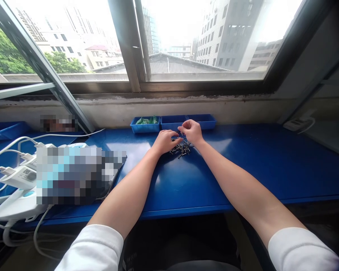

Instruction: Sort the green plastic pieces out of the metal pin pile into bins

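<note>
A loose pile of small dark screws [183, 150] lies on the blue tabletop [186, 188]. My left hand [165, 143] rests at the pile's left side, thumb and fingers apart and curved over its edge. Just above the pile is my right hand [192, 131], with thumb and forefinger pinched together close to the left fingertips. Whatever the pinch holds is too small to name. Behind the hands stand a middle blue bin [169, 120] and a right blue bin [207, 122]; the right hand partly covers them.
The left blue bin [145, 128] holds green-and-white packets [147, 120]. A white power strip [19, 203] with plugs and cables crowds the left side, beside a blurred-out object [73, 175]. A metal shelf post [70, 101] rises at left. A window spans the back.
</note>
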The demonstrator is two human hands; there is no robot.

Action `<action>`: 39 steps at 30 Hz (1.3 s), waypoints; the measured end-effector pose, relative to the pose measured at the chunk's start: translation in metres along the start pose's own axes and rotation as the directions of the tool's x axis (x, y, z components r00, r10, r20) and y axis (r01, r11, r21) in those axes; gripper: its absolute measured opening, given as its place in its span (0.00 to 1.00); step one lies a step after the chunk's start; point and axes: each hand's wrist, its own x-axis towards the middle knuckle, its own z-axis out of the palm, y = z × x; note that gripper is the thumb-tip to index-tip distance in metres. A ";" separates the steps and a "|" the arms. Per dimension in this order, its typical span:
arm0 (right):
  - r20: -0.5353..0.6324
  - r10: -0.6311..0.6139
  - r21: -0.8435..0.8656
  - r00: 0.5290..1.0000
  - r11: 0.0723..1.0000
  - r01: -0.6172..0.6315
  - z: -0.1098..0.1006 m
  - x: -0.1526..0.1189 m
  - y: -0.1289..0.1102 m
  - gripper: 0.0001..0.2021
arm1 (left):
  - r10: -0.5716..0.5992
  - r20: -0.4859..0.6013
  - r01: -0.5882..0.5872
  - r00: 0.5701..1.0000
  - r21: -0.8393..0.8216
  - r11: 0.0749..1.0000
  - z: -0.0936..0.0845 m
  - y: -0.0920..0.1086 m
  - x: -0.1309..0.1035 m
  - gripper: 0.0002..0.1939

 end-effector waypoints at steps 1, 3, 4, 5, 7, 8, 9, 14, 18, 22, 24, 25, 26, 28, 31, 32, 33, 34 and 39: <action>-0.003 0.008 0.000 1.000 1.000 -0.008 0.002 -0.001 -0.002 0.13 | 0.009 -0.001 -0.009 1.000 0.014 1.000 0.000 0.002 0.000 0.16; 0.000 0.016 0.005 1.000 1.000 -0.016 0.005 -0.003 -0.006 0.13 | 0.006 -0.006 -0.006 1.000 0.036 0.999 0.000 0.004 0.001 0.15; 0.003 0.013 0.009 1.000 1.000 -0.013 0.006 -0.004 -0.008 0.13 | 0.002 -0.006 -0.002 1.000 0.043 0.999 0.000 0.004 0.001 0.16; 0.003 0.008 0.010 1.000 1.000 -0.008 0.007 -0.005 -0.009 0.13 | 0.000 -0.008 0.000 1.000 0.047 0.999 0.000 0.004 0.001 0.17; -0.002 0.001 -0.001 1.000 1.000 -0.001 0.008 -0.006 -0.011 0.13 | 0.009 -0.013 -0.008 1.000 0.042 0.999 -0.001 0.005 0.001 0.16; -0.009 0.000 -0.010 1.000 1.000 0.000 0.008 -0.007 -0.011 0.12 | 0.013 -0.016 -0.012 1.000 0.037 0.999 -0.002 0.005 0.001 0.16; -0.014 0.001 -0.017 1.000 1.000 -0.001 0.008 -0.007 -0.011 0.12 | 0.012 -0.016 -0.011 1.000 0.034 0.999 -0.003 0.006 0.001 0.16; 0.006 -0.021 -0.011 1.000 1.000 0.021 0.006 -0.008 -0.012 0.11 | -0.060 -0.036 0.063 0.998 0.081 0.995 -0.003 0.005 0.001 0.16; 0.128 -0.036 0.003 0.991 0.999 0.036 0.002 -0.010 -0.014 0.09 | -0.097 -0.102 0.108 0.990 0.103 0.989 -0.001 -0.003 0.001 0.15; 0.198 -0.015 0.044 0.980 0.999 0.006 -0.002 -0.012 -0.014 0.11 | -0.107 -0.109 0.117 0.988 0.096 0.988 0.002 -0.010 0.001 0.15; 0.222 -0.014 0.058 0.975 0.998 0.001 -0.002 -0.012 -0.012 0.11 | -0.116 -0.101 0.126 0.988 0.091 0.988 0.002 -0.011 0.001 0.15; 0.230 -0.014 0.062 0.973 0.998 0.000 -0.002 -0.012 -0.012 0.12 | -0.118 -0.097 0.126 0.988 0.088 0.988 0.002 -0.011 0.001 0.15; 0.236 -0.017 0.060 0.972 0.998 0.002 -0.002 -0.012 -0.011 0.12 | -0.117 -0.094 0.125 0.989 0.084 0.989 0.002 -0.010 0.001 0.15; 0.242 -0.026 0.040 0.970 0.999 0.017 -0.002 -0.012 -0.011 0.12 | -0.116 -0.085 0.123 0.990 0.080 0.989 0.001 -0.009 0.000 0.14; 0.223 -0.050 -0.036 0.973 0.998 0.060 -0.003 -0.011 -0.011 0.12 | -0.130 -0.087 0.137 0.988 0.074 0.988 0.000 -0.008 0.000 0.14; 0.203 -0.065 -0.082 0.977 0.993 0.083 -0.004 -0.010 -0.012 0.13 | -0.143 -0.096 0.150 0.985 0.075 0.986 0.000 -0.008 0.000 0.14; 0.178 -0.088 -0.143 0.980 0.983 0.115 -0.005 -0.009 -0.012 0.15 | -0.160 -0.109 0.169 0.981 0.077 0.983 0.001 -0.009 0.000 0.14; 0.154 -0.117 -0.220 0.981 0.964 0.150 -0.007 -0.009 -0.012 0.16 | -0.182 -0.123 0.192 0.976 0.081 0.978 0.002 -0.010 0.000 0.15; 0.143 -0.151 -0.612 0.978 0.763 0.207 -0.013 -0.004 -0.005 0.28 | -0.269 -0.139 0.283 0.953 0.091 0.955 0.006 -0.018 0.000 0.16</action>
